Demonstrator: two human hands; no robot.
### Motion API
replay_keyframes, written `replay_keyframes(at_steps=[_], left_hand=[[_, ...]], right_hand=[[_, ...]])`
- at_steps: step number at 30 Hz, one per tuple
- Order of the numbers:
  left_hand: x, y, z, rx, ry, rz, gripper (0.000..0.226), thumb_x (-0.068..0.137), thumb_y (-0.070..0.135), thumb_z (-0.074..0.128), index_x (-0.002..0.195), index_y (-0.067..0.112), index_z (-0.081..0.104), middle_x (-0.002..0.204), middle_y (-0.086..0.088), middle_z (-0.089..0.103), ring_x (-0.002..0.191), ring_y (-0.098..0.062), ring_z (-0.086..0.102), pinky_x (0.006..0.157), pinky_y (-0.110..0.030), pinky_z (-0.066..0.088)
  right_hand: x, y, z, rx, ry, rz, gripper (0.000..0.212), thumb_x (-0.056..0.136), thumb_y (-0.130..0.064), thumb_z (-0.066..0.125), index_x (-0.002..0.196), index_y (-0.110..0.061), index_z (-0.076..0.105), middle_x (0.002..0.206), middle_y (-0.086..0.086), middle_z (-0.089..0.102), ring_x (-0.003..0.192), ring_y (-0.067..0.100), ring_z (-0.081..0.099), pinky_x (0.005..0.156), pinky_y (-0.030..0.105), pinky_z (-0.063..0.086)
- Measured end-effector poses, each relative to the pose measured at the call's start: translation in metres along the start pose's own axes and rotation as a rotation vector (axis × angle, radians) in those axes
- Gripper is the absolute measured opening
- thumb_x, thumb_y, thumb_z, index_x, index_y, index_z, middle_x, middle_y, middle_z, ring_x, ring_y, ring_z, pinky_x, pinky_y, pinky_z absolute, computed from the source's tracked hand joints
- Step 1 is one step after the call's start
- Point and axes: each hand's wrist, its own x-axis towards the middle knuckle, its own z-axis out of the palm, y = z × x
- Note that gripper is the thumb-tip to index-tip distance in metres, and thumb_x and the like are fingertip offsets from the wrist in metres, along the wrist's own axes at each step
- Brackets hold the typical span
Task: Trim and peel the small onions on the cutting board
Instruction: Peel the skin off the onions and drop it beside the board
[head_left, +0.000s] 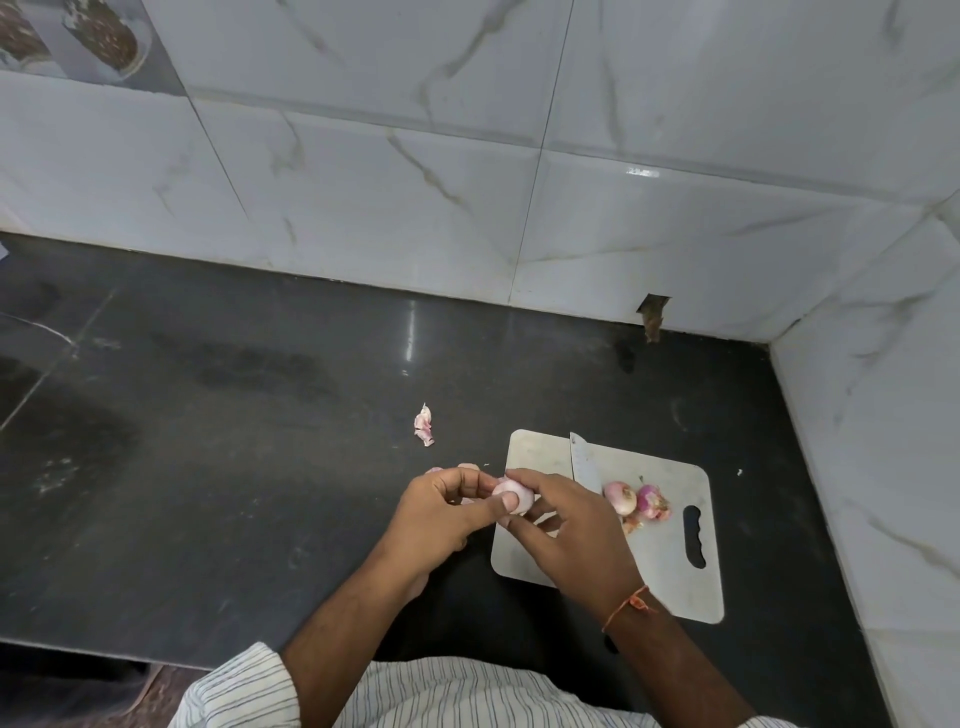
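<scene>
A pale pink small onion (511, 492) is held between both hands, just left of the steel cutting board (670, 577). My left hand (441, 512) grips it with the thumb across its front. My right hand (569, 525) pinches its top with the fingertips. Two small onions with purple skin (621, 496) (652, 503) lie on the board to the right of my right hand, with bits of skin beside them. A knife blade (584, 462) rests flat on the board's far left part; its handle is hidden behind my right hand.
A scrap of pink onion peel (424, 426) lies on the dark countertop (234, 467) beyond my left hand. White marble-look tiled walls (519, 182) close the back and the right side. The counter's front edge runs along the lower left.
</scene>
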Motion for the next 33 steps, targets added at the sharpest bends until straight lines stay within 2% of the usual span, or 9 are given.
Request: replay_keyframes(at_steps=[2, 7, 11, 16, 20, 24, 26, 29, 33], left_hand=[[0.001, -0.002, -0.002, 0.013, -0.012, -0.02, 0.008, 0.086, 0.028, 0.091, 0.088, 0.026, 0.083, 0.077, 0.005, 0.074, 0.064, -0.008, 0.056, 0.055, -0.024, 0.041], [0.002, -0.006, -0.003, -0.023, -0.023, -0.002, 0.006, 0.094, 0.032, 0.083, 0.093, 0.026, 0.084, 0.083, -0.007, 0.073, 0.071, -0.015, 0.055, 0.056, -0.026, 0.04], [0.004, -0.011, -0.001, -0.11, 0.02, -0.012, 0.011, 0.095, 0.029, 0.081, 0.1, 0.02, 0.084, 0.082, -0.011, 0.068, 0.071, -0.02, 0.052, 0.055, -0.025, 0.04], [0.007, -0.015, -0.007, -0.121, 0.08, -0.02, 0.018, 0.095, 0.029, 0.082, 0.107, 0.017, 0.083, 0.095, -0.022, 0.077, 0.075, -0.023, 0.057, 0.055, -0.024, 0.046], [0.014, -0.026, -0.013, -0.003, 0.113, 0.018, 0.019, 0.099, 0.014, 0.078, 0.117, 0.019, 0.079, 0.099, -0.007, 0.082, 0.085, -0.02, 0.074, 0.075, -0.033, 0.063], [0.021, -0.033, -0.018, 0.133, 0.123, 0.027, 0.031, 0.095, 0.013, 0.081, 0.123, 0.025, 0.079, 0.113, 0.012, 0.082, 0.108, -0.007, 0.077, 0.1, -0.033, 0.061], [0.024, -0.037, -0.023, 0.241, 0.15, 0.04, 0.037, 0.092, 0.019, 0.084, 0.127, 0.029, 0.077, 0.119, 0.016, 0.079, 0.107, -0.003, 0.075, 0.098, -0.028, 0.06], [0.029, -0.042, -0.033, 0.205, 0.218, 0.056, 0.057, 0.092, 0.02, 0.082, 0.144, 0.03, 0.064, 0.126, 0.016, 0.077, 0.105, -0.005, 0.077, 0.098, -0.034, 0.061], [0.034, -0.044, -0.05, 0.259, 0.332, 0.114, 0.059, 0.099, 0.016, 0.073, 0.153, 0.027, 0.051, 0.123, 0.017, 0.077, 0.104, 0.004, 0.075, 0.103, -0.028, 0.055]], right_hand=[[-0.001, 0.001, -0.001, -0.008, -0.006, 0.002, 0.043, 0.094, -0.049, 0.075, 0.136, -0.039, 0.068, 0.127, -0.018, 0.073, 0.104, -0.001, 0.067, 0.088, 0.008, 0.052], [-0.003, -0.002, -0.002, 0.061, 0.011, 0.043, 0.043, 0.094, -0.049, 0.075, 0.135, -0.039, 0.068, 0.125, -0.019, 0.074, 0.103, -0.001, 0.069, 0.087, 0.017, 0.06], [-0.004, -0.006, -0.001, 0.29, 0.059, 0.158, 0.037, 0.091, -0.043, 0.08, 0.125, -0.047, 0.069, 0.116, -0.027, 0.074, 0.106, 0.0, 0.071, 0.089, 0.022, 0.062], [0.0, -0.001, -0.007, 0.606, 0.113, 0.298, 0.039, 0.09, -0.031, 0.082, 0.128, -0.033, 0.073, 0.117, -0.01, 0.079, 0.107, 0.018, 0.075, 0.086, 0.044, 0.067], [0.003, -0.001, -0.013, 0.69, 0.096, 0.347, 0.037, 0.096, -0.026, 0.077, 0.132, -0.033, 0.069, 0.121, -0.003, 0.078, 0.099, 0.023, 0.078, 0.078, 0.046, 0.068], [0.001, -0.001, -0.011, 0.682, 0.08, 0.381, 0.039, 0.096, -0.026, 0.075, 0.135, -0.032, 0.067, 0.123, -0.002, 0.076, 0.094, 0.019, 0.079, 0.078, 0.044, 0.068], [-0.001, 0.001, -0.01, 0.658, 0.078, 0.382, 0.04, 0.096, -0.027, 0.076, 0.135, -0.034, 0.067, 0.124, -0.002, 0.075, 0.094, 0.018, 0.079, 0.076, 0.041, 0.068], [-0.002, 0.004, -0.009, 0.628, 0.082, 0.377, 0.039, 0.094, -0.031, 0.077, 0.13, -0.043, 0.067, 0.125, -0.007, 0.072, 0.099, 0.019, 0.076, 0.074, 0.035, 0.067], [-0.004, 0.015, -0.003, 0.493, 0.062, 0.375, 0.039, 0.092, -0.043, 0.078, 0.13, -0.047, 0.068, 0.131, -0.018, 0.065, 0.112, 0.016, 0.067, 0.087, 0.035, 0.066]])
